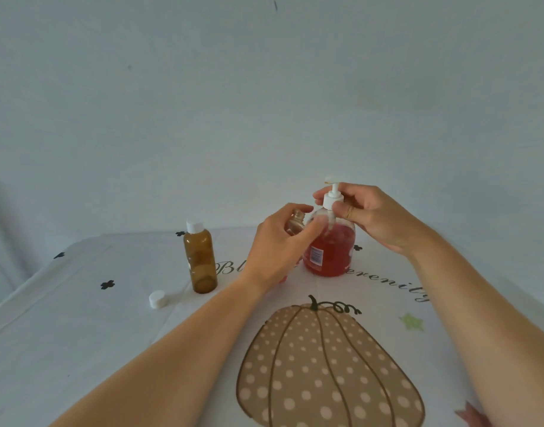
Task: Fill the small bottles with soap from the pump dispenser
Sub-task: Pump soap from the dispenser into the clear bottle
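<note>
The pump dispenser [329, 251], a round clear bottle roughly half full of red soap, stands upright on the counter [79, 334] near its far edge. The right hand [369, 217] is curled round the white pump collar, thumb and fingers pinching it below the raised nozzle. Touching the dispenser's left side, a small bottle [296, 221] is held in the left hand [276, 245], whose fingers wrap it. Its open neck shows, but the hand hides most of the body, which looks clear. Further left stands a capped amber bottle [200, 260], with a loose white cap [157, 299] lying nearer the person. A printed pumpkin [326, 371] decorates the white cloth.
</note>
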